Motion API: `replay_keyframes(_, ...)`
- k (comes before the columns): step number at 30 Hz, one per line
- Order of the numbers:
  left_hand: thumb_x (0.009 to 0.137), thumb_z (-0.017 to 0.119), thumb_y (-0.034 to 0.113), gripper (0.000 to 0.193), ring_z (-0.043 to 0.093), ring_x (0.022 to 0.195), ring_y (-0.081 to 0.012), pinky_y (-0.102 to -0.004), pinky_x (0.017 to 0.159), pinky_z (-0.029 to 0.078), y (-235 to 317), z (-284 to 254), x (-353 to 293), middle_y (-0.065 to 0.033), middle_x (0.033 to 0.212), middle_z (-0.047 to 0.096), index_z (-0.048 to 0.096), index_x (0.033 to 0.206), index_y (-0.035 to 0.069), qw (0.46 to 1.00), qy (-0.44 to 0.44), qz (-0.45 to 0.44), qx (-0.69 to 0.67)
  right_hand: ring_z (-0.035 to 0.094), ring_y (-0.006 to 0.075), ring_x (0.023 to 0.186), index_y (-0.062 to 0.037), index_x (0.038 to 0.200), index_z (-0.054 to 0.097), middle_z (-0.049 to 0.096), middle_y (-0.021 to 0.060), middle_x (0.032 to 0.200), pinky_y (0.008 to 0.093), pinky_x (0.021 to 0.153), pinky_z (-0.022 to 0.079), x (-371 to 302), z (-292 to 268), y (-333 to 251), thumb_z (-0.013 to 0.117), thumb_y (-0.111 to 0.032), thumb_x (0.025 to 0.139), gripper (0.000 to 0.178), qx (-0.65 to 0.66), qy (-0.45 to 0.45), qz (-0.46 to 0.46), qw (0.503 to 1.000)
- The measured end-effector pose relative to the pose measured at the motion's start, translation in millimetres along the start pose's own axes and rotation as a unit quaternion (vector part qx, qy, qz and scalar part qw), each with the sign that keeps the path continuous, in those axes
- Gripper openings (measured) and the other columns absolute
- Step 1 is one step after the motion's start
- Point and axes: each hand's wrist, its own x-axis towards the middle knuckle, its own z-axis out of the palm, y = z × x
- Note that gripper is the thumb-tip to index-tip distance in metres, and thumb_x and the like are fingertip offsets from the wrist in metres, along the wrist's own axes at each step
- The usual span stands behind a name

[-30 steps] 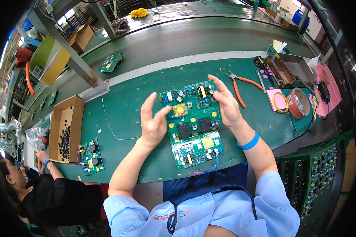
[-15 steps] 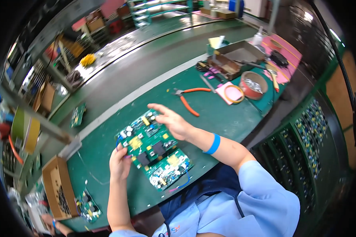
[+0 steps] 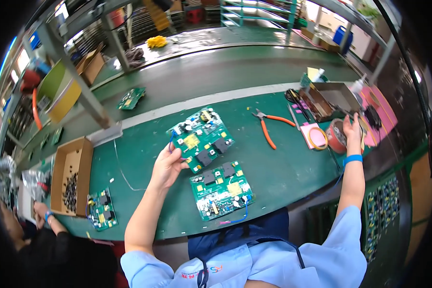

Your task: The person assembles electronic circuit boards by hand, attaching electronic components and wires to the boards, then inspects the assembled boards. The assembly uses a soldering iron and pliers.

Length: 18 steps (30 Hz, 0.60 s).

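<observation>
One circuit board aslant over the middle of the green table, gripped at the lower left edge by the left hand, thumb on top. Cannot tell whether lifted or resting. Just nearer the body, a second board, flat, blue wire at one corner. Right hand far to the right, beside the red tin, fingers partly curled; cannot tell whether gripping anything.

Tabletop scuffed, dotted with pale scraps. To the right, orange-handled cutters lying spread, then a yellow ring on a pink pad, a metal tray and a pink sheet. To the left, a small board beside a cardboard box of black parts; near both, a co-worker's hand.

Beyond the pale strip, a dark green belt bearing another board. Farther back, yellow cloth, teal shelving, a blue container. At lower right, a rack full of boards.

Small coloured lettering across the blue shirt's chest. Print on the boards too small to read.
</observation>
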Motion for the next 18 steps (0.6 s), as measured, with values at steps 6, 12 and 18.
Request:
replay_keyframes(6,0.079,0.046,0.012,0.030,0.055,0.080,-0.0161,-0.0303,0.064,0.049,1,-4,-6,-0.0074,0.095,0.052,0.040,0.107,0.003,1.000,-0.005,-0.002,-0.001,0.055,0.0239,0.082,-0.0042,0.100,0.046,0.052,0.0195,0.092,0.0325,0.069,0.047,-9,16,9,0.047,-0.030,0.079,0.033,-0.127,0.084,-0.125,0.980)
replay_keyframes(12,0.079,0.047,0.012,0.029,0.054,0.082,-0.0149,-0.0288,0.065,0.049,1,0,-6,-0.0070,0.096,0.052,0.041,0.107,0.003,1.000,-0.026,-0.002,-0.005,0.054,0.0147,0.075,-0.0087,0.097,0.050,0.054,0.0063,0.078,0.0218,0.063,0.043,-35,29,13,0.050,-0.041,0.076,0.039,-0.243,0.173,-0.333,0.895)
replay_keyframes(18,0.079,0.048,0.012,0.028,0.055,0.080,-0.0132,-0.0275,0.064,0.049,5,-1,-12,-0.0057,0.093,0.053,0.043,0.104,0.002,0.999,-0.032,-0.006,-0.008,0.052,0.0186,0.083,-0.0067,0.107,0.044,0.053,0.0090,0.084,0.0318,0.077,0.042,-98,78,42,0.039,-0.037,0.082,0.040,-0.188,-0.068,-0.184,0.963)
